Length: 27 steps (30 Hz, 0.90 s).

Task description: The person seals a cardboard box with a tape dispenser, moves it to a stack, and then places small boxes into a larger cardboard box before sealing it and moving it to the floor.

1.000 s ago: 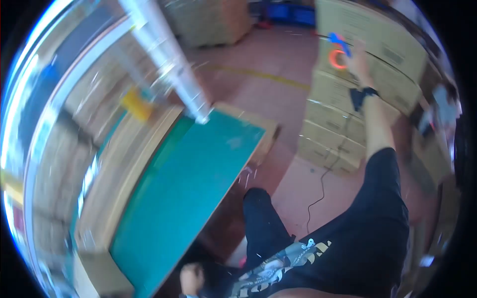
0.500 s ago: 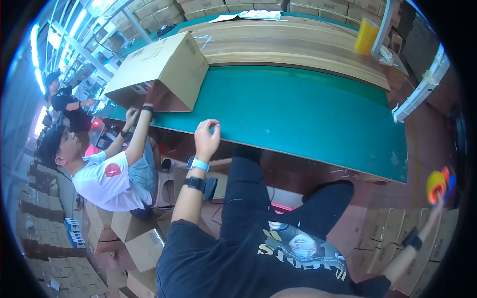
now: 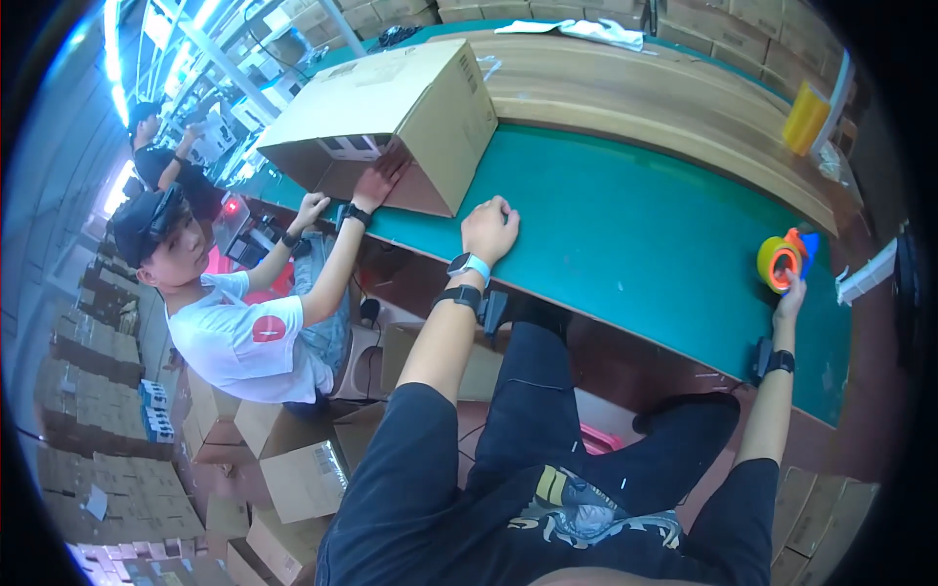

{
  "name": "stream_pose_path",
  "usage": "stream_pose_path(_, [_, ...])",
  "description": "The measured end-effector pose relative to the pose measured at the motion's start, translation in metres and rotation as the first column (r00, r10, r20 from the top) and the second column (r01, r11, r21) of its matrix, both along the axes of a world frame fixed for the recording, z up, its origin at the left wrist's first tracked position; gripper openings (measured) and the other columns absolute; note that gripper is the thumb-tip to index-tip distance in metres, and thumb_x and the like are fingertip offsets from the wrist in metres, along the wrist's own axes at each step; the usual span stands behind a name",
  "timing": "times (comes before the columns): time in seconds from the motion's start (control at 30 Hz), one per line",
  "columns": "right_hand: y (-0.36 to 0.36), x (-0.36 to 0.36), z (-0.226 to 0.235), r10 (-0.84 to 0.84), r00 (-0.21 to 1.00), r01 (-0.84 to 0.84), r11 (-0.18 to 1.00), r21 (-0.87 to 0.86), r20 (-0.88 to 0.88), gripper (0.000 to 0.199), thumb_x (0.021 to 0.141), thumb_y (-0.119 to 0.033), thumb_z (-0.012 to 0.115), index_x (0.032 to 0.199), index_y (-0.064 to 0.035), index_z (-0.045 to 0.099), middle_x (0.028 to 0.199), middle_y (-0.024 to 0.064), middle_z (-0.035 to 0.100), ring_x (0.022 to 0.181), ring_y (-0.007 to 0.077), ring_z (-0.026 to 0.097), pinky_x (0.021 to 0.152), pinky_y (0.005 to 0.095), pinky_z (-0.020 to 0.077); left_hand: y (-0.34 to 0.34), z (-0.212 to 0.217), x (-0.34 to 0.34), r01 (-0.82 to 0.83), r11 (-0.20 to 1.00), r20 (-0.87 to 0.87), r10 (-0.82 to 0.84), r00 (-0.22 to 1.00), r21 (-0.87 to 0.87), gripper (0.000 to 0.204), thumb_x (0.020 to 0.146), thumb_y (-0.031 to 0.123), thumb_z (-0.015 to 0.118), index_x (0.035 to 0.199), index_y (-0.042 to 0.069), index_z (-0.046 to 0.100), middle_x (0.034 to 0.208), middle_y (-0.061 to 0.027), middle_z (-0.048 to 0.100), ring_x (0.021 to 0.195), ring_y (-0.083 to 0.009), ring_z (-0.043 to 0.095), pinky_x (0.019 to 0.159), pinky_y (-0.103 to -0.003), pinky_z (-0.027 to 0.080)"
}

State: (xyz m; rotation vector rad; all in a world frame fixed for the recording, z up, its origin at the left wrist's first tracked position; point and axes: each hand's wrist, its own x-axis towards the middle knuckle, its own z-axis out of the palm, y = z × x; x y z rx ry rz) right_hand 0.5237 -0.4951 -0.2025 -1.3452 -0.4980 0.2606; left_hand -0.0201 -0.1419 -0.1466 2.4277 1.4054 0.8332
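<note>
Tape dispenser (image 3: pixel 789 256) up on the right, and the right hand (image 3: pixel 788 299) has it! Grip closed firmly round the handle end, the yellow roll with its orange hub tipped out beyond the fingers, the whole thing over the right end of the green tabletop (image 3: pixel 625 215); whether it touches the surface, I can't tell from here.

Across to the left hand (image 3: pixel 490 230): fingers curled in loosely near the front edge, just beside the big cardboard box (image 3: pixel 454 137). Nothing shows in that grip, though the palm is hidden, so I can't say for certain what's in there.

And the box lies on its side, open mouth toward the front, with pale items showing inside. The co-worker (image 3: pixel 244 337) on the left has one hand (image 3: pixel 376 186) right at that opening, the other (image 3: pixel 311 209) just outside it.

My reading of the step: dispenser in hand, well apart from the box, no tape on the cardboard that I can see. Any move with the tape calls for closing that gap, a steady left hand on the box, and the co-worker's fingers clear of the mouth first.
</note>
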Motion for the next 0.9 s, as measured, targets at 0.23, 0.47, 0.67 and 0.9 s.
stream_pose_path(0.23, [0.021, -0.027, 0.013, -0.088, 0.994, 0.085, 0.995, 0.049, 0.063, 0.016, 0.094, -0.015, 0.058, 0.093, -0.0001, 0.063, 0.086, 0.0048, 0.066, 0.083, 0.0147, 0.062, 0.081, 0.028, 0.0455, 0.005, 0.002, -0.008, -0.025, 0.999, -0.017, 0.024, 1.0, -0.026, 0.018, 0.086, 0.028, 0.064, 0.087, 0.01, 0.06, 0.081, -0.0081, 0.065, 0.086, -0.0302, 0.065, 0.074, -0.045, 0.05])
stream_pose_path(0.47, [0.003, -0.002, 0.003, 0.125, 0.966, -0.087, 0.982, -0.169, 0.228, 0.016, 0.094, -0.016, 0.059, 0.089, -0.0015, 0.061, 0.083, 0.0029, 0.062, 0.079, 0.0131, 0.058, 0.078, 0.0274, 0.0428, 0.002, -0.004, -0.003, -0.019, 1.0, -0.023, 0.019, 1.0, 0.005, 0.018, 0.086, 0.027, 0.063, 0.089, 0.009, 0.06, 0.086, -0.0105, 0.068, 0.088, -0.0318, 0.066, 0.074, -0.046, 0.051])
stream_pose_path(0.67, [0.018, -0.009, 0.0, 0.09, 0.966, -0.05, 0.985, -0.167, 0.242, 0.018, 0.094, -0.018, 0.06, 0.088, -0.0013, 0.061, 0.082, 0.0021, 0.061, 0.08, 0.012, 0.057, 0.078, 0.0271, 0.0423, 0.007, -0.016, -0.006, -0.023, 0.979, 0.006, 0.022, 1.0, 0.205, 0.018, 0.086, 0.027, 0.062, 0.089, 0.009, 0.062, 0.078, -0.0081, 0.064, 0.083, -0.0294, 0.064, 0.074, -0.045, 0.051])
stream_pose_path(0.9, [0.009, 0.021, -0.007, 0.096, 0.966, -0.048, 0.979, -0.2, 0.238, 0.02, 0.095, -0.021, 0.061, 0.091, -0.0012, 0.062, 0.083, 0.0019, 0.062, 0.08, 0.0114, 0.057, 0.079, 0.0268, 0.0425, 0.007, -0.012, -0.004, -0.026, 0.991, -0.013, 0.028, 1.0, 0.13, 0.018, 0.086, 0.027, 0.062, 0.089, 0.01, 0.062, 0.08, -0.0066, 0.065, 0.085, -0.0285, 0.065, 0.075, -0.044, 0.051])
